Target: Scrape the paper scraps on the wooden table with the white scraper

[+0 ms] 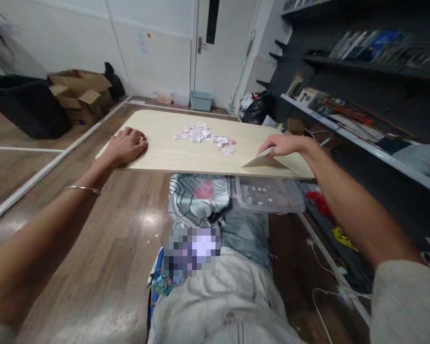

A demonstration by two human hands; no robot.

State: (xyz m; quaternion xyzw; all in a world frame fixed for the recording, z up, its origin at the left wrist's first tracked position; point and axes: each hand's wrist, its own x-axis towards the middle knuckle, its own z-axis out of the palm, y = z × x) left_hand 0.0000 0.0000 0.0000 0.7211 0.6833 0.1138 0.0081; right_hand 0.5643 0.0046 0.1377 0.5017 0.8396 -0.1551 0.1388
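Observation:
My left hand (126, 145) rests palm down on the left end of the pale wooden tabletop (157, 155), fingers apart and holding nothing. At the right end, my right hand (282, 145) grips a thin, pale, stiff sheet (261, 159), tilted with its lower edge close to the wood. Whether it is card or paper I cannot tell. Between my hands, toward the far side, lies a loose heap of torn paper scraps (199, 132), white with some pink. A smaller cluster trails off toward my right hand.
Below the near edge are a patterned white bag (186, 191) and a clear plastic box (272, 193). A black bin (24, 105) and cardboard boxes (80, 93) stand left. Dark shelving (361, 67) lines the right. A teal tub (201, 101) sits by the door.

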